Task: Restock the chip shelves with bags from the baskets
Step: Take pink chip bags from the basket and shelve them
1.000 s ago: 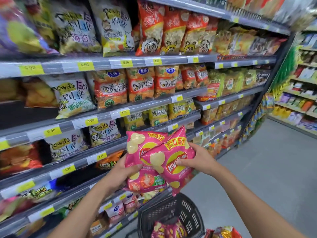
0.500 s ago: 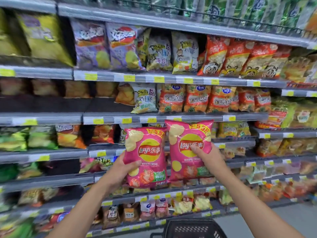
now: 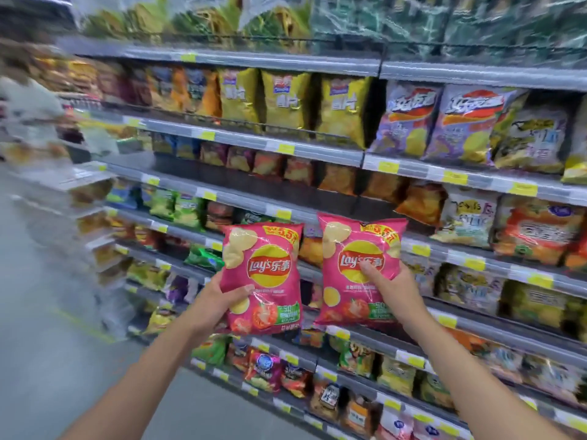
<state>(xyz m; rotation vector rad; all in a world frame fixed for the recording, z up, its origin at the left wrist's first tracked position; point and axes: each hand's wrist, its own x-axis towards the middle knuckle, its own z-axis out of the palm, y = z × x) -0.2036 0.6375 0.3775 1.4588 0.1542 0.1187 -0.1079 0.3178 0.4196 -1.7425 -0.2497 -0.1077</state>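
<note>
Left hand (image 3: 216, 301), right hand (image 3: 394, 292) around bags (image 3: 263, 249)

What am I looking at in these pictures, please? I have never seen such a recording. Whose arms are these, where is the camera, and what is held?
No machine is here: the two grips are a person's bare hands. The camera sits on that person's head and looks forward and down, so both arms reach in from the bottom edge. The left grip holds one pink Lay's bag upright, thumb on its front. The right grip holds a second pink Lay's bag beside it; the two bags are apart. Behind them stand shop shelves full of other chip bags, with yellow price labels on the rails. The far left is blurred.
</note>
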